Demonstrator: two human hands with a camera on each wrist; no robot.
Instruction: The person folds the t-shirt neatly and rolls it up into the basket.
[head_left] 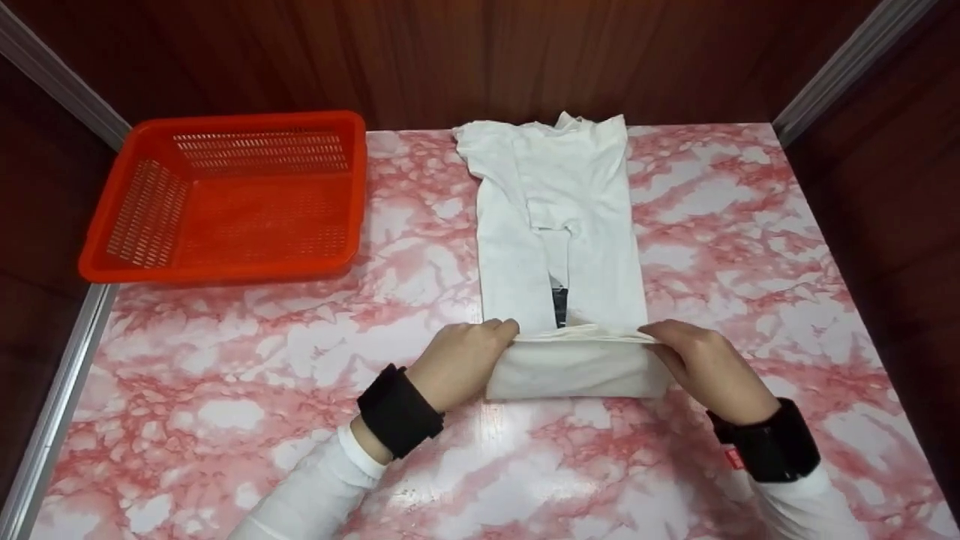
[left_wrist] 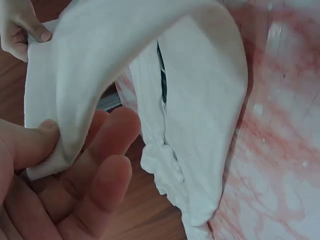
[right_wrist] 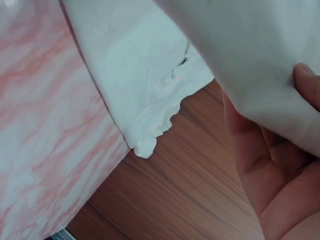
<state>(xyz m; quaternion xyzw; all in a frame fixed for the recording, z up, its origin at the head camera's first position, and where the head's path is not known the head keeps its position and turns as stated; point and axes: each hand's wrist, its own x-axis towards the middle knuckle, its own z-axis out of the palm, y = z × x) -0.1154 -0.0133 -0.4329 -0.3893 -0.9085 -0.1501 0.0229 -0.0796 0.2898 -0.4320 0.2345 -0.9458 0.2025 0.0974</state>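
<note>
A white shirt (head_left: 592, 262) lies lengthwise on the table, its sides folded inward so that they nearly meet along the middle. Through the gap between them shows a small dark patch (head_left: 560, 306). The near end is lifted and doubled over into a raised fold (head_left: 577, 367). At the left corner of that end, my left hand (head_left: 469, 356) pinches the cloth, thumb (left_wrist: 42, 142) on top in the left wrist view. My right hand (head_left: 709, 367) pinches the opposite corner between thumb and fingers, seen close up in the right wrist view. The shirt's far end is rumpled.
A red plastic basket (head_left: 356, 195) with slotted walls stands at the back left of the pink and white marbled table (head_left: 300, 360). Dark wood-grain panels (head_left: 480, 60) rise behind the table and along both sides, with metal strips at the corners.
</note>
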